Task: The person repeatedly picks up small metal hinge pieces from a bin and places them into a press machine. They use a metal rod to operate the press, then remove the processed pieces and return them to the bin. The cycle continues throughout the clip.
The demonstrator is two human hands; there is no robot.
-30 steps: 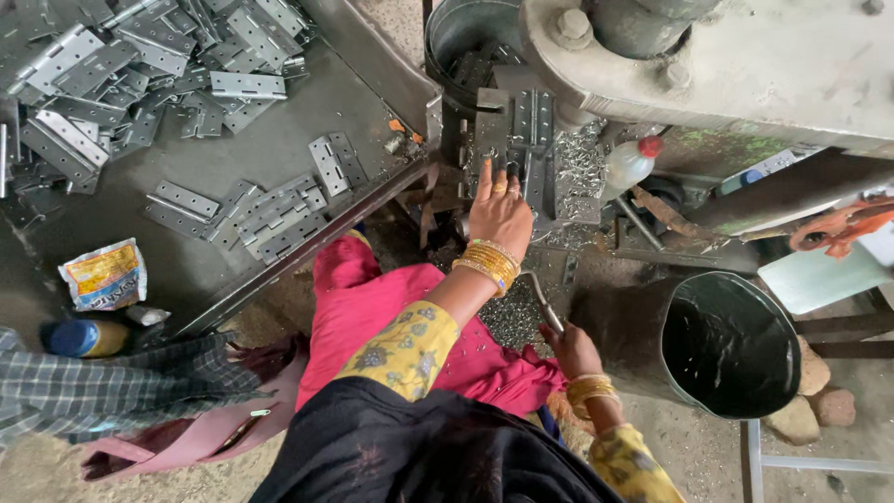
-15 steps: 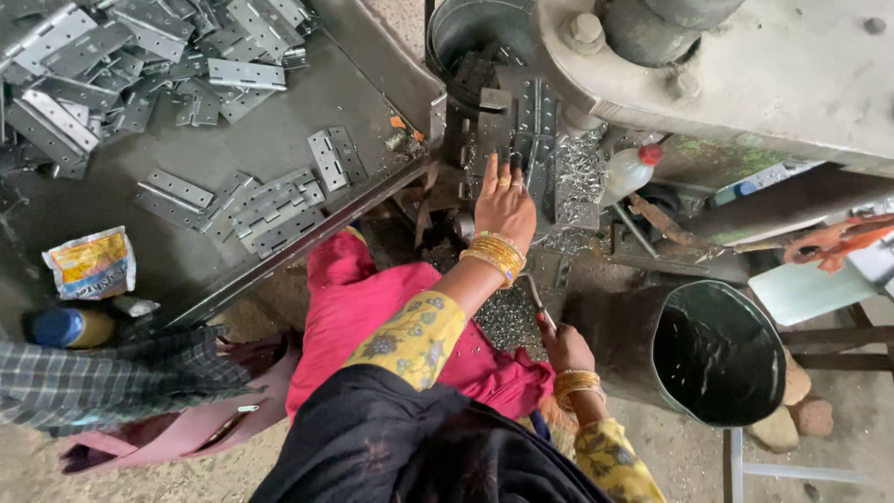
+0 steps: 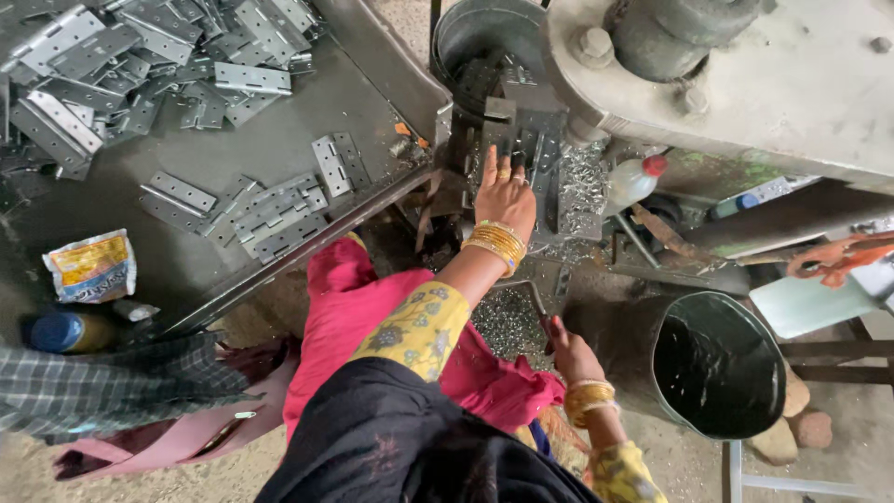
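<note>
A: What is the left hand (image 3: 504, 191) doing?

B: It lies flat with its fingers (image 3: 492, 160) stretched out, pressed on a dark metal plate (image 3: 533, 140) at the mouth of the big press machine (image 3: 745, 84). It is not closed around anything; the palm only rests on the plate.

A: And the right hand (image 3: 570, 352)?

B: It is curled around the end of a thin metal lever (image 3: 533, 296) lower down, just beside the person's knee. The fist looks closed on the handle.

A: What sits around the hands?

B: Small shiny metal scraps (image 3: 585, 186) are heaped right of the left hand, and more lie in a grey pile (image 3: 507, 321) between the two hands. A plastic bottle with a red cap (image 3: 635, 179) leans just beyond the scraps. A black bucket (image 3: 715, 363) stands near the right hand.

A: And farther out?

B: To the left a dark tray table (image 3: 279, 149) carries many flat metal hinges (image 3: 270, 210), some loose, some heaped at the far corner. A yellow snack packet (image 3: 91, 265) lies at its near edge. The person wears pink trousers (image 3: 372, 307) and gold bangles (image 3: 498, 240).
</note>
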